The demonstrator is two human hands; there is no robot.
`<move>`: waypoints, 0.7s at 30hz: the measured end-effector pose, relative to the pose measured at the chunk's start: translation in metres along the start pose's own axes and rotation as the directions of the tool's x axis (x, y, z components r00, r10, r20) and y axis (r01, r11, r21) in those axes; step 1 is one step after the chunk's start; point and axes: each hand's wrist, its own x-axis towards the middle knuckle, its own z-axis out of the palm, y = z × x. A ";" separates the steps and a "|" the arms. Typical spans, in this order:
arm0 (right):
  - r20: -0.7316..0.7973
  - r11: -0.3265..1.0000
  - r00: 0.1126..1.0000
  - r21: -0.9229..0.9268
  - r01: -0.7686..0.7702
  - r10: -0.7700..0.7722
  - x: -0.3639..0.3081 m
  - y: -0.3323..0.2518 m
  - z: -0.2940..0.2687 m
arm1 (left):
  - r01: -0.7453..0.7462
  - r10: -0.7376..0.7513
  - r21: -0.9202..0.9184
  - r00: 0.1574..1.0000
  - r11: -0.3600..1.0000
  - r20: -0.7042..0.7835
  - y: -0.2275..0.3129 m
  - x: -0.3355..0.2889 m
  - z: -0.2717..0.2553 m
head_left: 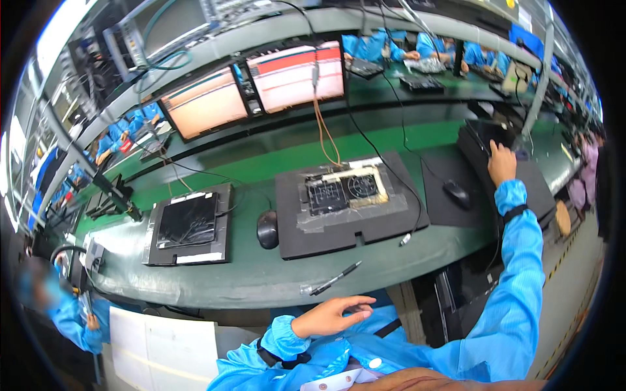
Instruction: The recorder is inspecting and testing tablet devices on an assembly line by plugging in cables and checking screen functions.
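Nearest the person, the left hand hovers flat and loose just off the front edge of the green bench, fingers spread a little and holding nothing. Just beyond its fingertips a black pen lies on the bench near that edge. Farther in, a black fixture plate carries a taped, framed circuit part with an orange cable rising from it; a black mouse sits just to its left, and beyond that a second dark plate with a glossy panel. To the right another mouse rests on a dark mat. Farthest out, the right hand stretches to a stack of black trays, its fingers resting on the top tray; whether they grip it I cannot tell. Two monitors stand behind.
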 end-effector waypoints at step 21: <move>-0.497 0.489 0.805 0.641 0.592 -0.324 -0.133 -0.176 -0.088 | -0.493 -0.161 -0.642 0.706 0.587 -0.689 0.016 -0.064 -0.041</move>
